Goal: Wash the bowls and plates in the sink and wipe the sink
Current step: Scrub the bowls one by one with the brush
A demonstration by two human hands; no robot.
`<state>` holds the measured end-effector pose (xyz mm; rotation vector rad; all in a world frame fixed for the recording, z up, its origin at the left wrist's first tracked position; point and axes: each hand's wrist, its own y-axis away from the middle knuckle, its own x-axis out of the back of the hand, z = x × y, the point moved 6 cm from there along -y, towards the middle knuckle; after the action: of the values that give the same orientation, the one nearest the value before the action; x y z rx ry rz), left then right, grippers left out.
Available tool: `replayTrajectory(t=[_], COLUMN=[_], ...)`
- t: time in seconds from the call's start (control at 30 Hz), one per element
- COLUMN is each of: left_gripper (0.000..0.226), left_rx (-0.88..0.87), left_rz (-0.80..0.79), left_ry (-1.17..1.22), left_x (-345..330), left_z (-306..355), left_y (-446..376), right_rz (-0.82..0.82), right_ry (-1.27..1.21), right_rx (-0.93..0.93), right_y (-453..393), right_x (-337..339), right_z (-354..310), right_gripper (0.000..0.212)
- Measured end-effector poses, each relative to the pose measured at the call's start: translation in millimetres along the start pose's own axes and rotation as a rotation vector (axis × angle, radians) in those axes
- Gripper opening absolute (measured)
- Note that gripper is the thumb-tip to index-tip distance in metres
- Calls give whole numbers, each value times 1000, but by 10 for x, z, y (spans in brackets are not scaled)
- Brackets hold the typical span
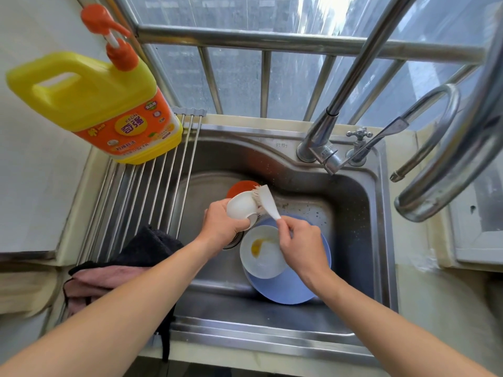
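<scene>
The sink [351,240] is filling the middle of the view, with a rack [152,186] lying across its 9 o'clock side, a yellow bottle [89,104] standing at 10 o'clock and a tap [324,151] rising at 1 o'clock. A blue plate [288,289] is lying in the basin at 5 o'clock, carrying a stained white dish [262,257], and an orange bowl [241,187] is sitting at 12 o'clock. At centre the left hand [220,227] is curling its fingers round a white bowl [241,208], while the right hand [299,246] is pinching the handle of a brush [265,201] whose bristles are touching that bowl.
</scene>
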<state>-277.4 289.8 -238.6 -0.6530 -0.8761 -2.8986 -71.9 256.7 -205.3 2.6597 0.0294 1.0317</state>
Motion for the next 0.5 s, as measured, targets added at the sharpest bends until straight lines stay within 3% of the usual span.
replayTrajectory(t=[0.13, 0.27, 0.4, 0.5], left_gripper=[39, 38, 38, 43], left_rx=[-34, -41, -33, -10], left_rz=[-48, -36, -63, -52], left_ry=[-18, 10, 37, 110], left_x=[-15, -33, -49, -77], left_z=[24, 41, 22, 27], left_y=[-27, -9, -38, -41], right_rz=[-115, 32, -59, 7], right_ry=[-7, -29, 15, -17], right_rx=[213, 6, 212, 35], right_y=[202, 43, 174, 47], right_x=[-87, -18, -114, -41], right_z=[-282, -100, -382, -195], right_gripper=[24, 29, 28, 32])
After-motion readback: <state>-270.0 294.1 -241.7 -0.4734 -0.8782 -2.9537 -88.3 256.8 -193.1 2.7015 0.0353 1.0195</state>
